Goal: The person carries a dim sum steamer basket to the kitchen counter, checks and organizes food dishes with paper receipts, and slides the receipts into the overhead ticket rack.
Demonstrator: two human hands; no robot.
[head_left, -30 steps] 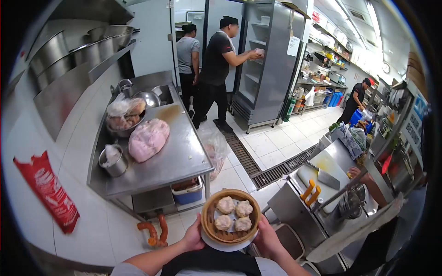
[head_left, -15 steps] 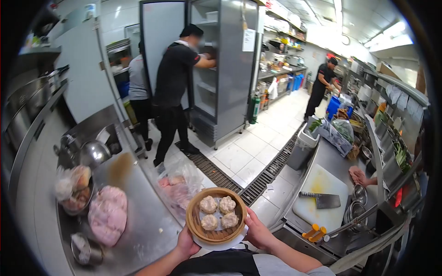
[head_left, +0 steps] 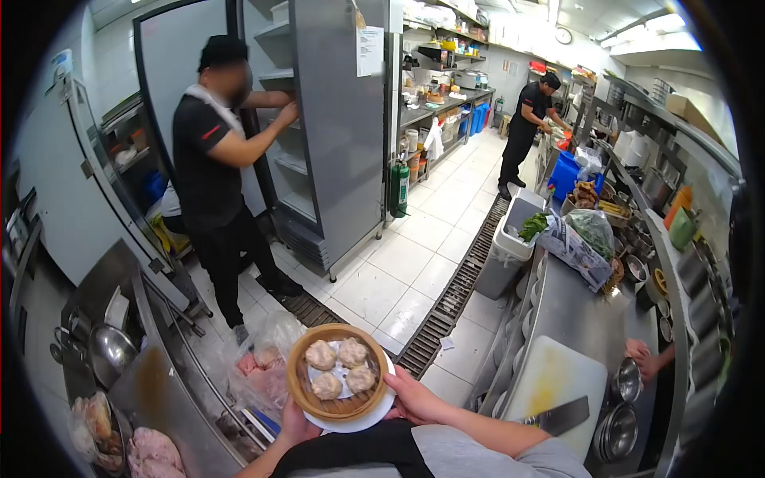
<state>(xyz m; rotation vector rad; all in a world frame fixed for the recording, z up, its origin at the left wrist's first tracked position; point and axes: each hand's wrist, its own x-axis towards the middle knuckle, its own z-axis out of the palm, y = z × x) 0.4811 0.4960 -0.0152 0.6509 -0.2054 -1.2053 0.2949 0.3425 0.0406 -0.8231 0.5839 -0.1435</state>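
A round bamboo steamer (head_left: 296, 374) with several pale dumplings (head_left: 352, 351) on a perforated liner rests on a white plate (head_left: 381, 410), low in the middle of the head view. My left hand (head_left: 297, 422) holds the plate and steamer at the lower left side. On the right side, my right hand (head_left: 410, 396) grips the plate's edge, its fingers partly under it. A clear bag of raw meat (head_left: 259, 362) lies just beyond the steamer on the left.
A person (head_left: 219, 167) stands at an open upright fridge (head_left: 343, 143) on the left. Another person (head_left: 530, 127) works farther back. Floor grates (head_left: 454, 299) cross the tiles. At right, a counter holds a cutting board (head_left: 558, 378) and cleaver (head_left: 562, 416); a co-worker's hand (head_left: 647, 360) shows beyond.
The view has turned right and moved forward, so the metal table slides to the lower left. Both my hands still hold the plate and steamer. The person at the fridge has both arms raised inside it.
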